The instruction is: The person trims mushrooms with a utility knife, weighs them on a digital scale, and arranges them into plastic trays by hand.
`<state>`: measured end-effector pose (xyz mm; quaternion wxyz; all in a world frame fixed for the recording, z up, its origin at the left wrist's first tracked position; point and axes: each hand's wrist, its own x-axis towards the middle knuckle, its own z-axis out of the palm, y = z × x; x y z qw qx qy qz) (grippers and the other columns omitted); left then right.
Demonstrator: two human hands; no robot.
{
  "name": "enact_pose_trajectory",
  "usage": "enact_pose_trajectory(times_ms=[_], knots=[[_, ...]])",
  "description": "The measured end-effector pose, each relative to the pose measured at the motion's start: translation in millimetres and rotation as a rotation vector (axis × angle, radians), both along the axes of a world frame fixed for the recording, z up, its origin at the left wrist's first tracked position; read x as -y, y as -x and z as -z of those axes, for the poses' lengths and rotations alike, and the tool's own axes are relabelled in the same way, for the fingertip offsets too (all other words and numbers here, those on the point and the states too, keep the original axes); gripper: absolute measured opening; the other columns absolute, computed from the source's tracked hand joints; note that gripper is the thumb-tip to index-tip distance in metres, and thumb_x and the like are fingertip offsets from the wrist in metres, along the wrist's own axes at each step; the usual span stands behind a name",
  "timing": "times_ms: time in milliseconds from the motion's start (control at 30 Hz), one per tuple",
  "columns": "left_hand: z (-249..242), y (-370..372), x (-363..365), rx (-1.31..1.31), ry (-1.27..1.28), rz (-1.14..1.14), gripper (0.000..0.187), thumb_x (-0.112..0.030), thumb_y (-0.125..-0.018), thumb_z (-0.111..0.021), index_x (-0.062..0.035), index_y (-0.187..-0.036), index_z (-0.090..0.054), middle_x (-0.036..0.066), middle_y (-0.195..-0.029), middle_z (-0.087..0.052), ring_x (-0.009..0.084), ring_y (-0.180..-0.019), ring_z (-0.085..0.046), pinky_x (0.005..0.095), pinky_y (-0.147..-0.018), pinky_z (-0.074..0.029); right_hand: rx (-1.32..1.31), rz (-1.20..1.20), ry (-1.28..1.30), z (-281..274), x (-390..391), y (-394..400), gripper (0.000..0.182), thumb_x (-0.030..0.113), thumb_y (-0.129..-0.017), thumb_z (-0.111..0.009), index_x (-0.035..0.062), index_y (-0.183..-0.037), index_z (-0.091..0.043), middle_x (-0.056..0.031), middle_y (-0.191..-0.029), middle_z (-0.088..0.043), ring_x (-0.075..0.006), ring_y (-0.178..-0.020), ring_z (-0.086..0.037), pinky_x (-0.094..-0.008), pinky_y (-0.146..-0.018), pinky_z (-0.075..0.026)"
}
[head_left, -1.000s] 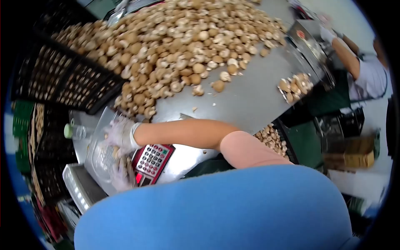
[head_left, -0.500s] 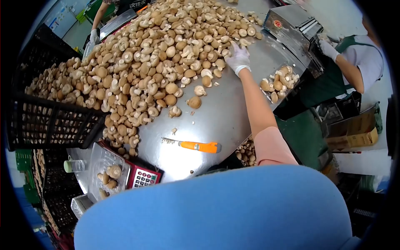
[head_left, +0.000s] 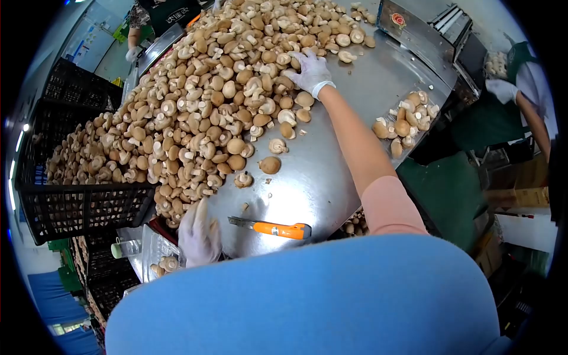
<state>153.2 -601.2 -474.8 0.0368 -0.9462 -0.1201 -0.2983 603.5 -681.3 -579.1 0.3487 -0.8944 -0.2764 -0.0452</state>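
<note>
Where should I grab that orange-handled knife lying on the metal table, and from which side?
Take the knife by its orange handle, the end pointing right, probably from above or from your near side. It lies flat on the steel table with the bare blade pointing left toward your left hand, so keep fingers off that end. Nothing crowds the handle.

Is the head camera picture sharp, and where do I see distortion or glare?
Head view: strong fisheye bending, with black corners; the mushroom pile and right hand are fairly sharp; soft glare lies on the steel table; the left hand is slightly blurred.
</note>
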Motion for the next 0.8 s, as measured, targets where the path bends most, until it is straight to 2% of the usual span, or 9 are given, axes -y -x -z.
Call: enact_pose_trajectory(times_ms=[167, 233, 267, 333, 467, 533, 600, 633, 800], knots=[[2.9, -97.6, -7.1, -0.249, 0.124, 0.293, 0.048, -0.014, -0.088, -0.066, -0.0065, -0.134, -0.055, 0.014, -0.120, -0.059, 0.0310, -0.104, -0.061, 0.0408, -0.089, -0.049, -0.074, -0.103, -0.015, 6.3, 26.3, 24.4, 0.056, 0.043, -0.078, -0.077, 0.0227, -0.128, -0.062, -0.0043, -0.131, -0.060, -0.0320, -0.114, -0.055, -0.0396, -0.100, -0.049], [8.0, -137.2, -10.0, -0.311, 0.140, 0.364, 0.049, -0.012, -0.090, -0.063, -0.0073, -0.138, -0.051, 0.014, -0.124, -0.058, 0.0320, -0.109, -0.058, 0.0408, -0.091, -0.048, 0.162, -0.014, -0.177, 24.0, 30.6, 33.9, 0.053, 0.038, -0.076, -0.077, 0.0210, -0.124, -0.064, -0.0027, -0.118, -0.066, -0.0286, -0.105, -0.057, -0.0373, -0.095, -0.051], [12.8, -158.4, -11.3, -0.331, 0.122, 0.384, 0.050, -0.011, -0.091, -0.063, -0.0082, -0.139, -0.050, 0.014, -0.126, -0.057, 0.0326, -0.112, -0.057, 0.0404, -0.092, -0.048, 0.122, -0.047, -0.281, 29.7, 36.3, 35.5, 0.053, 0.034, -0.074, -0.077, 0.0205, -0.124, -0.064, -0.0039, -0.122, -0.063, -0.0302, -0.109, -0.056, -0.0384, -0.097, -0.049], [30.1, -202.1, -20.0, -0.325, 0.051, 0.414, 0.049, -0.014, -0.093, -0.060, -0.0067, -0.140, -0.047, 0.016, -0.128, -0.055, 0.0324, -0.117, -0.055, 0.0413, -0.095, -0.047, 0.158, -0.020, -0.273, 38.1, 38.7, 37.6, 0.053, 0.032, -0.074, -0.076, 0.0200, -0.124, -0.063, -0.0038, -0.124, -0.062, -0.0304, -0.111, -0.054, -0.0393, -0.099, -0.048], [62.5, -279.8, -8.0, -0.232, 0.142, 0.439, 0.052, -0.014, -0.089, -0.063, -0.0033, -0.137, -0.047, 0.018, -0.126, -0.055, 0.0347, -0.115, -0.055, 0.0421, -0.096, -0.048, 0.161, -0.013, -0.258, 45.5, 36.2, 31.5, 0.055, 0.029, -0.074, -0.074, 0.0192, -0.126, -0.060, -0.0031, -0.133, -0.058, -0.0304, -0.122, -0.050, -0.0417, -0.105, -0.043], [77.8, -295.6, -10.0, -0.208, 0.130, 0.408, 0.053, -0.015, -0.088, -0.065, -0.0024, -0.136, -0.048, 0.018, -0.124, -0.056, 0.0352, -0.113, -0.055, 0.0422, -0.095, -0.048, 0.102, -0.053, -0.199, 42.7, 35.4, 30.1, 0.056, 0.031, -0.074, -0.074, 0.0196, -0.127, -0.059, -0.0025, -0.138, -0.056, -0.0295, -0.126, -0.049, -0.0420, -0.107, -0.042], [78.5, -300.2, -9.2, -0.480, 0.034, 0.296, 0.055, -0.016, -0.085, -0.068, -0.0036, -0.135, -0.049, 0.017, -0.118, -0.056, 0.0353, -0.110, -0.056, 0.0432, -0.094, -0.048, 0.116, -0.051, -0.197, 47.0, 33.7, 28.6, 0.056, 0.031, -0.075, -0.075, 0.0194, -0.127, -0.058, -0.0028, -0.135, -0.057, -0.0300, -0.124, -0.050, -0.0419, -0.106, -0.043], [79.0, -296.9, -10.8, -0.482, 0.037, 0.295, 0.055, -0.016, -0.085, -0.068, -0.0036, -0.135, -0.049, 0.017, -0.118, -0.056, 0.0353, -0.110, -0.056, 0.0432, -0.094, -0.048, 0.128, -0.049, -0.198, 49.8, 33.4, 28.2, 0.057, 0.031, -0.075, -0.075, 0.0193, -0.128, -0.058, -0.0031, -0.131, -0.059, -0.0305, -0.122, -0.051, -0.0418, -0.104, -0.045], [36.6, -246.4, -18.9, -0.179, 0.371, 0.366, 0.042, -0.010, -0.081, -0.068, -0.0062, -0.121, -0.059, 0.017, -0.111, -0.057, 0.0363, -0.105, -0.056, 0.0424, -0.090, -0.050, 0.070, 0.054, -0.352, 42.0, 37.2, 38.2, 0.055, 0.030, -0.074, -0.078, 0.0157, -0.122, -0.058, -0.0100, -0.116, -0.064, -0.0339, -0.108, -0.058, -0.0429, -0.092, -0.051]])
